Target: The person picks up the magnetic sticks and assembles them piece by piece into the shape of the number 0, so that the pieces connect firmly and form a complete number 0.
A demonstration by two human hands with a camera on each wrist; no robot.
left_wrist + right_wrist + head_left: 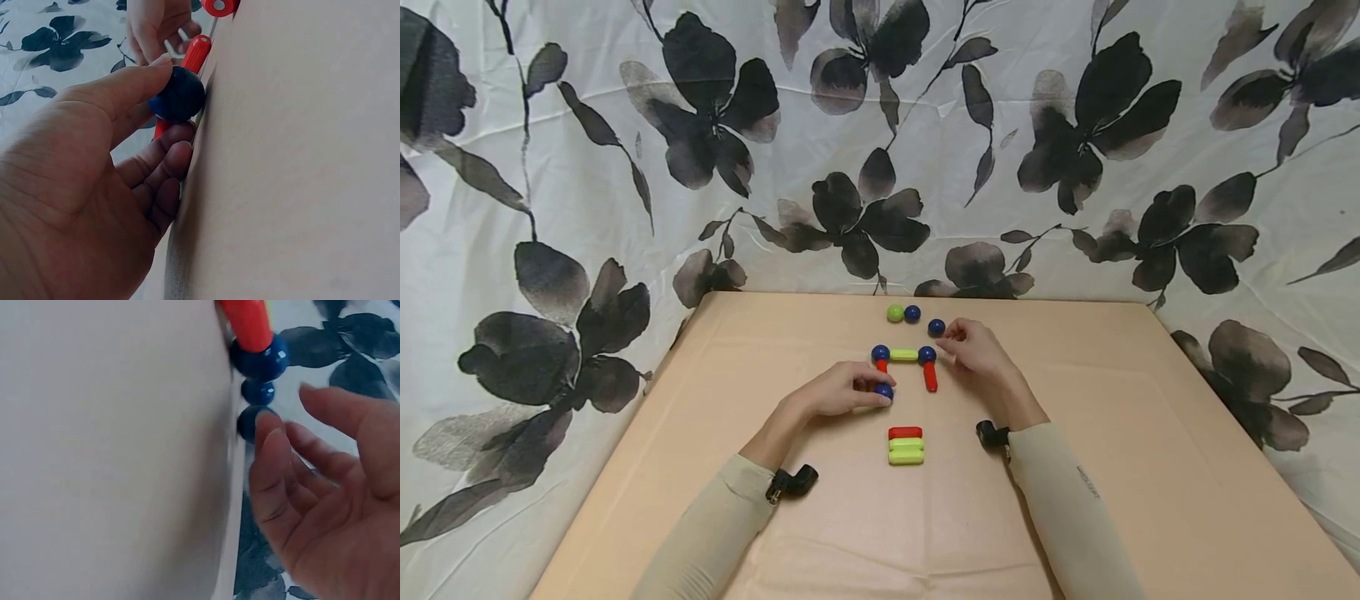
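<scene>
We've L hand (841,389) pinching a blue ball (885,390) by the L red rod's (882,365) near end, rod's long axis pointing away, & R hand (981,348) relaxed, grasping nothing, w/ the loose blue ball (936,327) on the bench (850,533) at its fingertips, far-left side, R being nearer.

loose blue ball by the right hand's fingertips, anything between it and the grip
Nothing visible stands between: the right hand is right at the loose blue ball; whether they touch is unclear.
</scene>
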